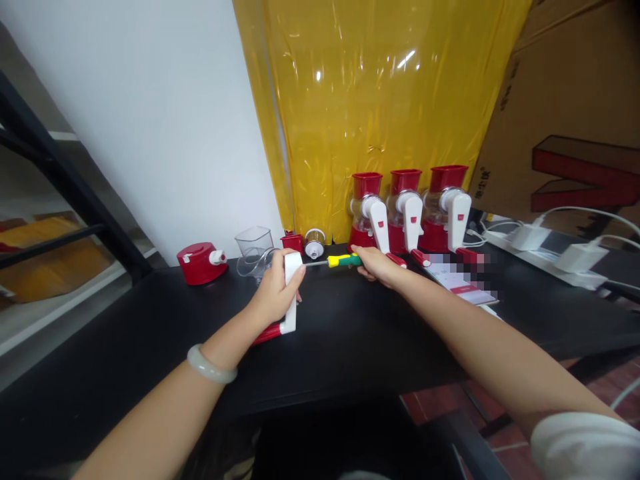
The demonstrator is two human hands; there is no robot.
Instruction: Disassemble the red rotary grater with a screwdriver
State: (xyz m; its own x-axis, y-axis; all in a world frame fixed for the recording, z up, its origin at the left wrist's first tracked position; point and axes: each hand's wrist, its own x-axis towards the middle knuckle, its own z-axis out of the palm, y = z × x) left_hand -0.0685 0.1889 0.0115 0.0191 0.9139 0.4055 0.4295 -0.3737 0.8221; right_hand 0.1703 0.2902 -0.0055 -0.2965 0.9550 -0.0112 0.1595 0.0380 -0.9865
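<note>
My left hand (274,288) is closed around a white crank handle (292,300) with a red grip, held up over the black table. In my right hand (376,265) is a screwdriver (342,260) with a yellow and green handle. Its metal shaft points left, and the tip meets the white crank near my left thumb; the exact contact is hidden. Behind my left hand stands a clear plastic grater housing (254,243), partly covered by the fingers. A red grater base (201,263) sits to the left. Just behind the screwdriver lies a metal grater drum (315,244).
Three red and white rotary graters (367,213) stand in a row at the back right. A phone (463,283) lies before them, beside a white power strip (545,257) with chargers and cables. A cardboard box (565,113) leans behind; shelving (55,267) stands left.
</note>
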